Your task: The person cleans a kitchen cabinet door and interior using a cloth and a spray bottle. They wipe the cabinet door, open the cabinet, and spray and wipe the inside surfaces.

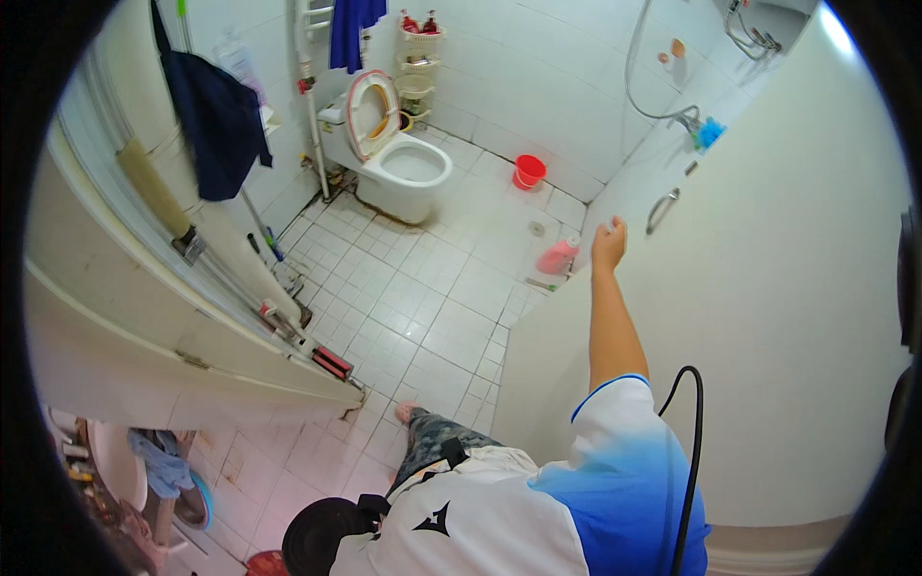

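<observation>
My right hand (609, 243) is stretched out in front of me with its fingers curled. A small pale spot shows at the fingers, and I cannot tell if it is a thing in the hand. To its right is the metal handle (663, 210) of the white door (756, 302), apart from the hand. Just below and left of the hand, a pink plastic bottle (557, 256) stands tilted in view on the tiled floor (432, 288). My left hand is out of view.
A white toilet (403, 183) with its lid up stands ahead. A red bucket (529, 171) is by the far wall, beside a corner shelf rack (418, 85). Dark cloth (216, 122) hangs at left. Behind the left door frame (216, 360) are a washbasin (119, 461) and a blue-rimmed basin (198, 500).
</observation>
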A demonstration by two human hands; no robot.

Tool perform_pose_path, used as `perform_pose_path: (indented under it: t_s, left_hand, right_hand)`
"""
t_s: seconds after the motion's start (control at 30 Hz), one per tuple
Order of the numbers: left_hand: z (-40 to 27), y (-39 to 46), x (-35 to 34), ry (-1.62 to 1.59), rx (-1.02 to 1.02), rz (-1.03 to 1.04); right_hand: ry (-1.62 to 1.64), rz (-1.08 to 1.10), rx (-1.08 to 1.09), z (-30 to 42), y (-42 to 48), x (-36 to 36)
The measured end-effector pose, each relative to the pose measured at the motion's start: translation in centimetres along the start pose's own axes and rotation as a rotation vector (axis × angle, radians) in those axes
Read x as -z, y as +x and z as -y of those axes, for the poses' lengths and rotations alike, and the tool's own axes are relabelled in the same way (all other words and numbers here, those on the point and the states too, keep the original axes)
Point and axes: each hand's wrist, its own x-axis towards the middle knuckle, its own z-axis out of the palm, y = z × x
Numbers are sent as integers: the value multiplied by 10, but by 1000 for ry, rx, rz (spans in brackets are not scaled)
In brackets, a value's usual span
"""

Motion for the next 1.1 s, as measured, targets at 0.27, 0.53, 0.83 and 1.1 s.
perform_pose_path:
  t_s: [0.27,0.53,0.83,1.1]
  left_hand:
    - [-15,2,-38,21,7,18]
    - [-35,-28,35,-79,27,-115]
    - [-1,-73,239,-27,112,-274]
    - [14,-67,347,197,77,-163]
  right_hand:
    - [638,241,-641,-17,116,22]
    - [454,269,-630,-55,126,2]
    - [411,531,-299,122,-10,-50]
    - [550,691,-24,319,-183,11]
